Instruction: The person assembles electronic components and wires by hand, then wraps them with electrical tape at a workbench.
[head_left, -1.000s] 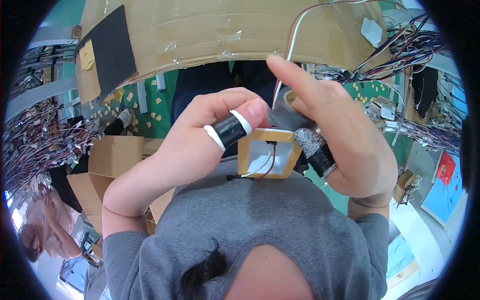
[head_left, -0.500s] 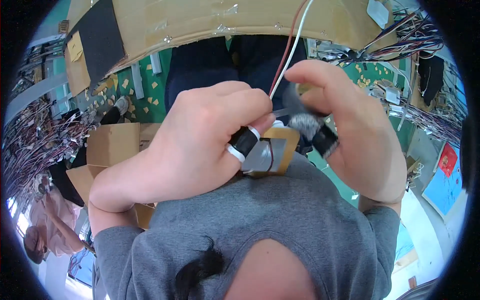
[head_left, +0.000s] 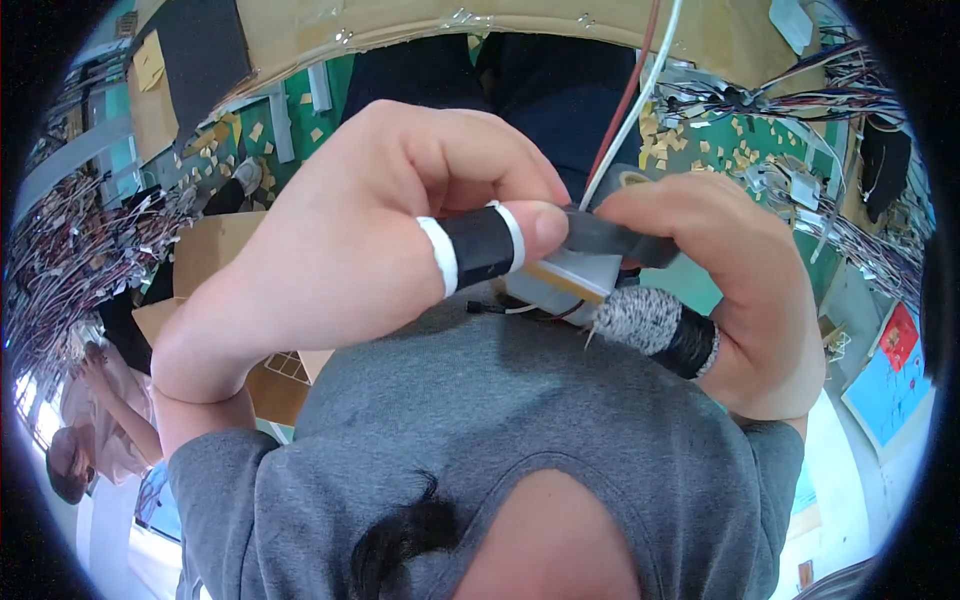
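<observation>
- Two hands, both busy and close up against the chest: the left hand (head_left: 370, 240) and the right hand (head_left: 730, 290) meet right over the grey shirt (head_left: 520, 430).
- Left hand is closed down, its thumb wrapped in a black tape band (head_left: 478, 245) with white edges, pressing on a small tan-and-grey part (head_left: 565, 285).
- Right hand pinches the same part from the other side, fingers closed on a strip of dark tape (head_left: 610, 238) laid across the top; one finger wears a speckled knit sleeve (head_left: 645, 318) with a black band.
- The change: a second ago the tan frame showed open between the hands, a thin wire crossing it; half a second ago the hands were closing in; now the frame is nearly covered by thumb and tape.
- That reads, to my eye, as the taping well under way, the part held tight for a wrap.
- Red and white wires (head_left: 640, 90) rise from the pinch toward the top edge.
- Behind: a green table (head_left: 730, 150) littered with tan scraps, wire bundles (head_left: 60, 250) at the left, a cardboard box (head_left: 215, 250) below the left wrist.
- Another person sits at lower left, well apart.
</observation>
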